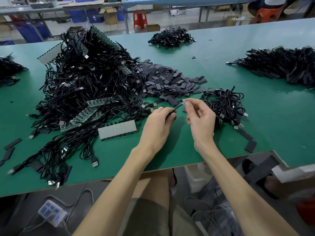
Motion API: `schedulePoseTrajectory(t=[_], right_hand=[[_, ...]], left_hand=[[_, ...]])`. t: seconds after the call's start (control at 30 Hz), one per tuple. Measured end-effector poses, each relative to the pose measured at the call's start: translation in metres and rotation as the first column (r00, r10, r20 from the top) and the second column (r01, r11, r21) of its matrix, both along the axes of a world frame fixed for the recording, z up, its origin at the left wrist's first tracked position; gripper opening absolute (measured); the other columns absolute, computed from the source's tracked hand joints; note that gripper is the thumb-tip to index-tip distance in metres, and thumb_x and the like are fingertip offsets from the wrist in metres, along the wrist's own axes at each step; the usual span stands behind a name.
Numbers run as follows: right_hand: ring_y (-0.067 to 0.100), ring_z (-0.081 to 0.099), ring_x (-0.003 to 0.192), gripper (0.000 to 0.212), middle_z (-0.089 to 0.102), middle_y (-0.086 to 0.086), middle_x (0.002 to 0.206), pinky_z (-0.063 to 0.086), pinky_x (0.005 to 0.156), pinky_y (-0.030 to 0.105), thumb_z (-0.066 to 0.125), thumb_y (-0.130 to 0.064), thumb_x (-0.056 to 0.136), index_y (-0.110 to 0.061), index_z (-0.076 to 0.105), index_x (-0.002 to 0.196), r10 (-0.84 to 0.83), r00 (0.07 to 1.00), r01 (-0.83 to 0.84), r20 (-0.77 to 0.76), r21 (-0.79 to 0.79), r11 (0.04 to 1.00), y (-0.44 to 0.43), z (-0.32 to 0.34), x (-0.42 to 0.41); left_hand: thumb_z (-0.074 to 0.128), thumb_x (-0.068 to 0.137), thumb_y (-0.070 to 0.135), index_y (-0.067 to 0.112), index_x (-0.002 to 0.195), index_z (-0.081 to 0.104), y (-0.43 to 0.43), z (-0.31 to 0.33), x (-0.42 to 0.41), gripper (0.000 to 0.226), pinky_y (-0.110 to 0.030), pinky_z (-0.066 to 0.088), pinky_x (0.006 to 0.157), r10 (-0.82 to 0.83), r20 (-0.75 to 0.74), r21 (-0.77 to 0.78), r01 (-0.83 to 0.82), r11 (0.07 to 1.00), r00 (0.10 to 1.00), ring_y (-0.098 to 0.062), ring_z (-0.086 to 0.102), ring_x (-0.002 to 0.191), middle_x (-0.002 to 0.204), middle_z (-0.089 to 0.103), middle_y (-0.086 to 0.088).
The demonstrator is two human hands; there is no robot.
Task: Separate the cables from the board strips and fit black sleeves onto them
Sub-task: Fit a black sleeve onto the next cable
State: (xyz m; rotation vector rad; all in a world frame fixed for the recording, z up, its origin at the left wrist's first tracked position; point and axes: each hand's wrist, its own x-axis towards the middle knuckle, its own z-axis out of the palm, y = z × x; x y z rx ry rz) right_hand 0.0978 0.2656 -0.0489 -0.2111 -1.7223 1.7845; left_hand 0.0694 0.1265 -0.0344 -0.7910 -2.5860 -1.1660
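We see both hands low centre over the green worktop (265, 120), working one cable (176, 108) between them. The left hand (158, 121) has its fingers (167, 111) curled round the cable's black run. The right hand (201, 118) pinches a pale end piece (184, 101) at the cable's upper tip between thumb and forefinger. It is too small to tell whether that is a bit of board or a connector. Neither hand is open.

Key relation: the short stretch of cable between the hands lies diagonally, low at the left hand and rising up and to the right into the right fingertips. The free tip is at the right hand, so we judge a sleeve would go on from that end, along that diagonal.

The loose black sleeves (168, 82) lie in a heap just beyond the hands, further from the body and slightly left. The right hand is nearer to its closest edge. No sleeve is in either hand that we can make out.

The big tangle of uncut cables (85, 74), with green board strips (100, 102) in it, sits to the left of the left hand. A smaller bundle (225, 104) lies just right of the right hand.

We judge this cable is off its strip but not yet sleeved, with most of the pile still to do.
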Motion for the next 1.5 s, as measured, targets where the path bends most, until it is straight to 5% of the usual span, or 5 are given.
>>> schedulePoseTrajectory(t=[0.17,0.33,0.9,1.37,1.5], right_hand=[[0.012,0.062,0.074,0.007,0.075,-0.005,0.089,0.049,0.068,0.038,0.069,-0.023,0.095,-0.026,0.073,0.101,-0.013,1.000,0.014,0.028,-0.054,0.998,0.001,-0.002,-0.001],[0.011,0.054,0.058,0.008,0.074,-0.003,0.079,0.047,0.056,0.027,0.070,-0.026,0.096,-0.028,0.077,0.092,0.046,0.998,-0.044,0.030,-0.066,0.997,0.001,-0.004,-0.001],[0.006,0.048,0.059,0.012,0.066,-0.008,0.069,0.039,0.055,0.018,0.069,-0.027,0.099,-0.018,0.078,0.099,0.246,0.964,-0.245,0.102,-0.020,0.969,-0.005,-0.004,-0.003],[0.016,0.052,0.065,0.019,0.067,0.006,0.076,0.040,0.056,0.026,0.062,-0.015,0.103,-0.014,0.066,0.085,0.256,0.954,-0.263,0.153,0.023,0.965,-0.005,0.001,0.000],[0.012,0.068,0.075,0.015,0.076,-0.002,0.080,0.046,0.059,0.023,0.055,-0.010,0.106,-0.009,0.062,0.092,0.206,0.966,-0.203,0.159,-0.034,0.979,-0.004,0.000,-0.001]], left_hand=[[0.057,0.104,0.029,0.018,0.108,0.070,-0.001,-0.004,0.007,0.017,-0.023,0.046,0.068,-0.060,0.164,0.080,0.048,0.996,0.985,-0.003,0.060,0.070,0.088,0.069,0.006],[0.055,0.105,0.036,0.026,0.107,0.062,0.000,0.002,0.009,0.014,-0.027,0.051,0.047,-0.130,0.370,0.230,0.045,0.972,0.920,-0.018,0.071,0.057,0.094,0.070,0.004],[0.059,0.103,0.027,0.013,0.089,0.073,-0.011,0.004,0.008,0.024,-0.036,0.039,0.071,-0.288,0.549,0.557,-0.086,0.826,0.785,-0.023,0.048,0.075,0.080,0.063,-0.006],[0.068,0.098,0.024,0.004,0.086,0.069,-0.012,-0.001,-0.005,0.024,-0.026,0.049,0.060,-0.219,0.481,0.509,-0.067,0.858,0.849,-0.014,0.056,0.063,0.076,0.067,-0.008],[0.061,0.101,0.012,0.007,0.099,0.069,-0.007,-0.006,-0.019,0.009,-0.040,0.057,0.078,0.068,0.208,0.271,-0.124,0.955,0.976,-0.022,0.066,0.083,0.094,0.069,-0.007]])
